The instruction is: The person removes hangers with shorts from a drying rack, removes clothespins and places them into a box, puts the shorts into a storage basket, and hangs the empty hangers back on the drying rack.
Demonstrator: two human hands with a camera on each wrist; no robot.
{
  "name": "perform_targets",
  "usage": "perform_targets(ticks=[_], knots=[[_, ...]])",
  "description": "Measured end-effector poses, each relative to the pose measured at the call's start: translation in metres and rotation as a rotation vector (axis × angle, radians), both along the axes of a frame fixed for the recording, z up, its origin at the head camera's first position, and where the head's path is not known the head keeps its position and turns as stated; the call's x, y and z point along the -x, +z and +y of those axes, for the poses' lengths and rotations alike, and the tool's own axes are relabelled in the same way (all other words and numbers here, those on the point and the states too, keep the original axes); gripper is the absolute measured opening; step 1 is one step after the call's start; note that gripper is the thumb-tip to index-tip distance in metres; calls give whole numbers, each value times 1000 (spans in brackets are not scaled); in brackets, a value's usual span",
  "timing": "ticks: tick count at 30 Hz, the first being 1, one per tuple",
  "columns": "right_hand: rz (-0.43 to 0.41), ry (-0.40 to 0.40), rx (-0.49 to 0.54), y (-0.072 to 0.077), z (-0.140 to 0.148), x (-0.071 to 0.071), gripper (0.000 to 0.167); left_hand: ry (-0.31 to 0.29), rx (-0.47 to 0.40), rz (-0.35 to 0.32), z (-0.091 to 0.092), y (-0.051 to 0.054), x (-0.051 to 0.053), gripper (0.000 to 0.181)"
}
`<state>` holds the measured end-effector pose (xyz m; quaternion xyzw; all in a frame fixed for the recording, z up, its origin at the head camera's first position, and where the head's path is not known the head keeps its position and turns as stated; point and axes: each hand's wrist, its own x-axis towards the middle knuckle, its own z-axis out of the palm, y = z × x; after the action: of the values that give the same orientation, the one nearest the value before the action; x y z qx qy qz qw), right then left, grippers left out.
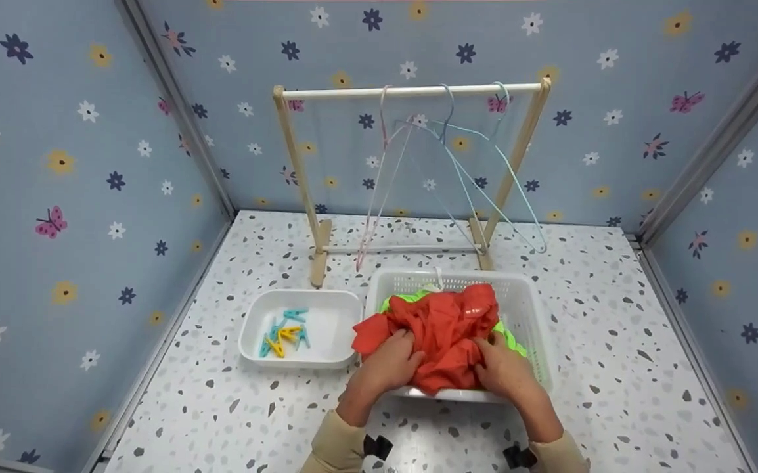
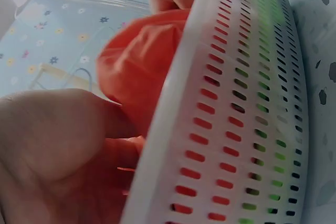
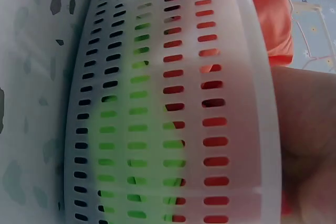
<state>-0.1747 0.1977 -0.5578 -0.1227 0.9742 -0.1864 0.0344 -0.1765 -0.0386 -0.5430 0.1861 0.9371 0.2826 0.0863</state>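
A crumpled red garment (image 1: pixel 445 335) with a small pale print lies heaped in a white perforated basket (image 1: pixel 540 328) and hangs over its front rim. My left hand (image 1: pixel 387 362) grips the garment's left side; in the left wrist view, the thumb and fingers of that hand (image 2: pixel 58 135) close on the red cloth (image 2: pixel 144 61) beside the basket rim. On the cloth's right side, my right hand (image 1: pixel 505 369) pinches a fold. The right wrist view mostly has the basket wall (image 3: pixel 244 129), which hides those fingertips. Bright green cloth (image 1: pixel 510 338) shows beneath the red garment.
A white tray (image 1: pixel 336 328) left of the basket holds several blue and yellow clothespins (image 1: pixel 287 334). Behind stands a wooden-ended rack (image 1: pixel 353 94) with a pink hanger (image 1: pixel 384 157), a blue hanger (image 1: pixel 450 118) and a mint hanger (image 1: pixel 517 184) on its bar. Patterned walls enclose the speckled table (image 1: pixel 615 368).
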Motion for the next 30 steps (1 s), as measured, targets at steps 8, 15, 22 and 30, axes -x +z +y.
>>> perform_targets(ticks=[8, 15, 22, 30], knots=[[-19, 59, 61, 0, 0, -4, 53, 107, 184, 141, -3, 1, -15, 79], [-122, 38, 124, 15, 9, -10, 73, 136, 282, 153, -1, -13, -13, 78], [30, 18, 89, 29, 8, -14, 65, 109, 355, 213, 6, -20, -3, 71], [161, 4, 168, 37, 13, -12, 61, 67, 311, 222, 10, -21, 6, 71]])
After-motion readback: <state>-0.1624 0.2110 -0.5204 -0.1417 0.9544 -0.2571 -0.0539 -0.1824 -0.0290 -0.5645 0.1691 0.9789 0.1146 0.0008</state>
